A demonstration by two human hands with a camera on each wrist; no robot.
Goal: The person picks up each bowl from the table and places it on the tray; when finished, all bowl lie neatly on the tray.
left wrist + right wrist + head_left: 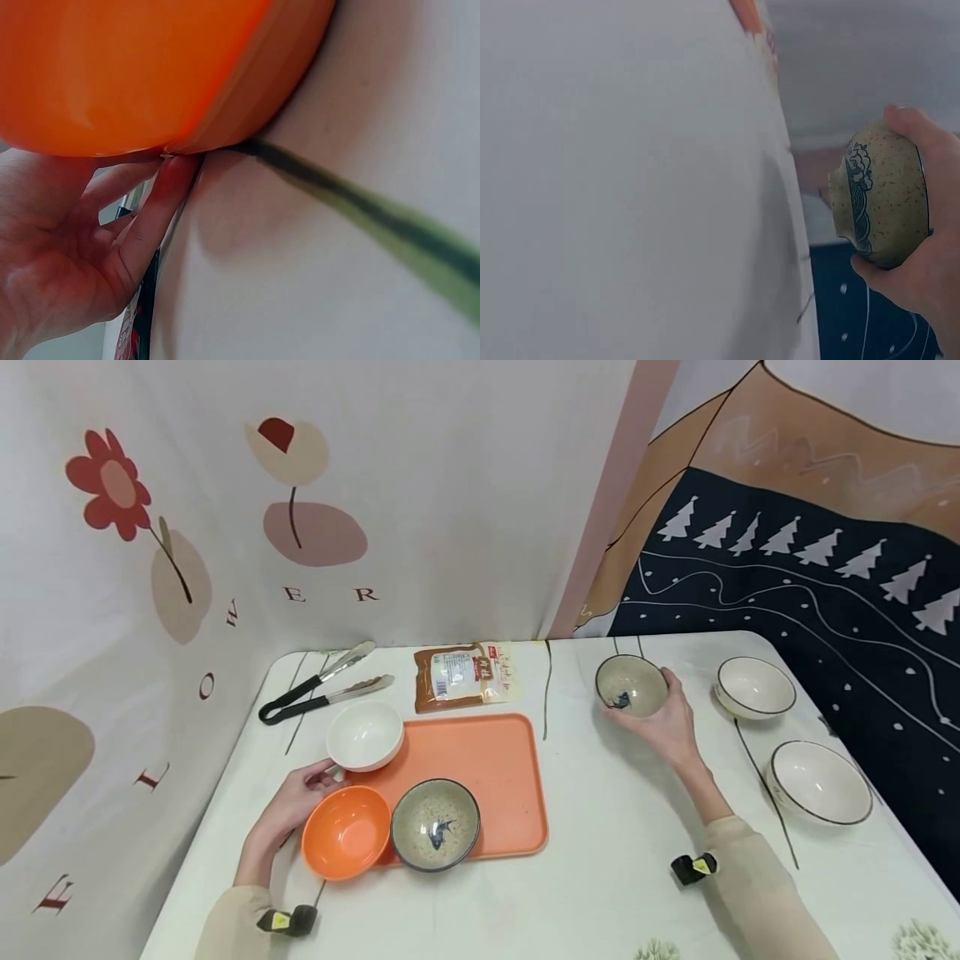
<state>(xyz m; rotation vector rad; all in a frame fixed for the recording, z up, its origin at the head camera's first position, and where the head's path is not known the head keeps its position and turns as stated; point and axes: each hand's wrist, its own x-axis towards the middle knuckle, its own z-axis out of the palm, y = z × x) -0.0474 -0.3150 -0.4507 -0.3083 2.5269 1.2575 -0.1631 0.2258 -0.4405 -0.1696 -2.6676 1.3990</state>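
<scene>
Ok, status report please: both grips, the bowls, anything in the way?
Right grip holds speckled bowl above table. Left grip at edge of orange bowl, hold unclear. White bowl close by, possibly in its way.

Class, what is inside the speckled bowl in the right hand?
Inside the speckled bowl, a blue motif shows, with no loose contents visible. Part of the near inner wall is hidden by the rim.

A white-covered table (585, 893) stands beside a pale flower-printed cloth (465, 510) and a tree-patterned navy-and-brown cloth (810, 589).
</scene>
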